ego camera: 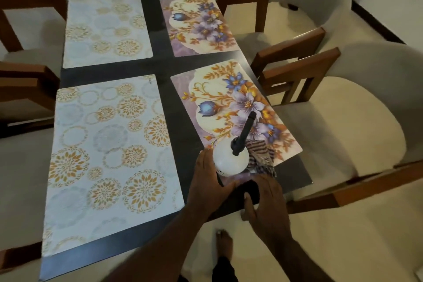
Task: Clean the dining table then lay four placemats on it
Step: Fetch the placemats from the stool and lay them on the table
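Note:
Four placemats lie on the dark dining table (pixel 160 68). Two pale ones with gold circles are on the left, near (pixel 109 151) and far (pixel 105 30). Two floral ones are on the right, near (pixel 229 103) and far (pixel 196 25). A white spray bottle (pixel 230 159) with a black nozzle stands on the near floral mat's front corner, and a striped cloth (pixel 261 155) lies beside it. My left hand (pixel 208 181) rests flat against the bottle's left side. My right hand (pixel 265 201) hovers with spread fingers over the mat's near edge and the table corner.
Two cream upholstered chairs with wooden arms stand on the right, near (pixel 338 126) and far (pixel 304 7). Wooden chair frames (pixel 25 89) stand on the left. A bare foot (pixel 224 242) is on the pale floor below the table's front edge.

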